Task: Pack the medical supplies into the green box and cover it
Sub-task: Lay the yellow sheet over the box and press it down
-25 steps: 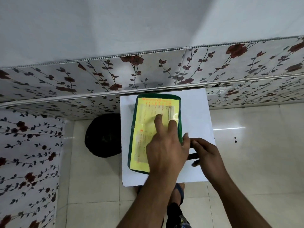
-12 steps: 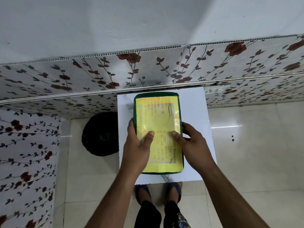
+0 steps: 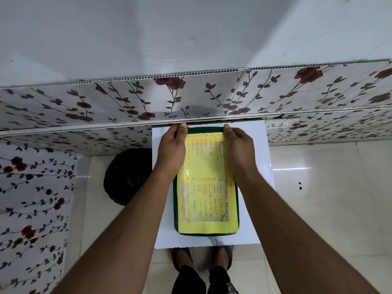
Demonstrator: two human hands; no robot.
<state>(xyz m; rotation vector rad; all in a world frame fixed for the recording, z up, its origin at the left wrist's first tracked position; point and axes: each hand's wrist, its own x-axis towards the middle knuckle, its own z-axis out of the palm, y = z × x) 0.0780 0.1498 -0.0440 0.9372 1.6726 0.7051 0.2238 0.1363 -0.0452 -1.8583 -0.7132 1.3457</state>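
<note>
The green box [image 3: 206,234] lies flat on a small white table [image 3: 250,230], its lid down and covered by a yellow sheet [image 3: 206,187] with handwritten orange and black lines. My left hand [image 3: 172,149] curls over the lid's far left corner, fingers hooked past the far edge. My right hand [image 3: 238,147] grips the far right corner the same way. Both palms rest on the lid. Whatever is inside the box is hidden.
A floral-patterned wall panel [image 3: 191,98] runs right behind the table's far edge. A round black object [image 3: 129,177] sits on the tiled floor to the left of the table. My feet [image 3: 201,257] stand at the near edge.
Both hands slid from the lid's middle up to its far corners. A second ago only the left hand lay on the lid, with the right one beside the box.
</note>
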